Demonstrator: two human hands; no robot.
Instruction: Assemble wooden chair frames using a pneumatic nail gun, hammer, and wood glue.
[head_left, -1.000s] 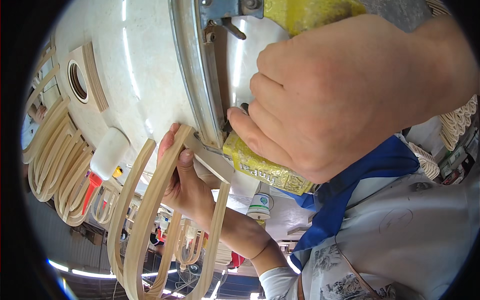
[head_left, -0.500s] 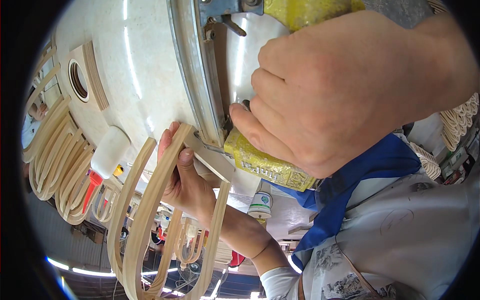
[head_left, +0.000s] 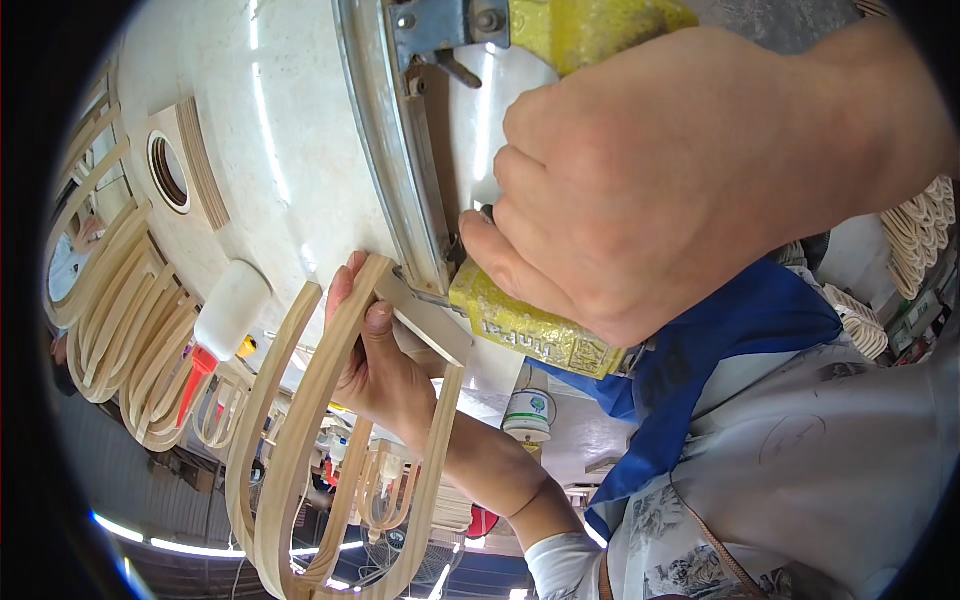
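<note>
My right hand (head_left: pixel 640 190), large and near on the right, is wrapped round the handle of a yellow nail gun (head_left: pixel 540 335) with a long metal rail. Its fingertips are partly hidden behind the hand. The gun's lower end sits close against a short crosspiece (head_left: pixel 425 325) of a pale bent-wood frame (head_left: pixel 320 400); whether they touch I cannot tell. My left hand (head_left: pixel 385 370) grips this U-shaped frame at its crosspiece end, thumb on the near side and fingers behind. The frame's rounded loops hang down at the lower left.
A white squeeze bottle with a red nozzle (head_left: pixel 232 312) lies left of the frame, beside stacked curved wooden strips (head_left: pixel 140 345). A wooden block with a round hole (head_left: pixel 190 165) rests on the pale worktop (head_left: pixel 290 130). A white bucket (head_left: pixel 528 412) stands beyond my left forearm. Part of another person (head_left: pixel 70 262) shows at far left.
The view has shifted slightly, so the bottle, block and frame appear a little lower and further right. Both hands keep their grips, and the nail gun stays beside the frame's crosspiece.
</note>
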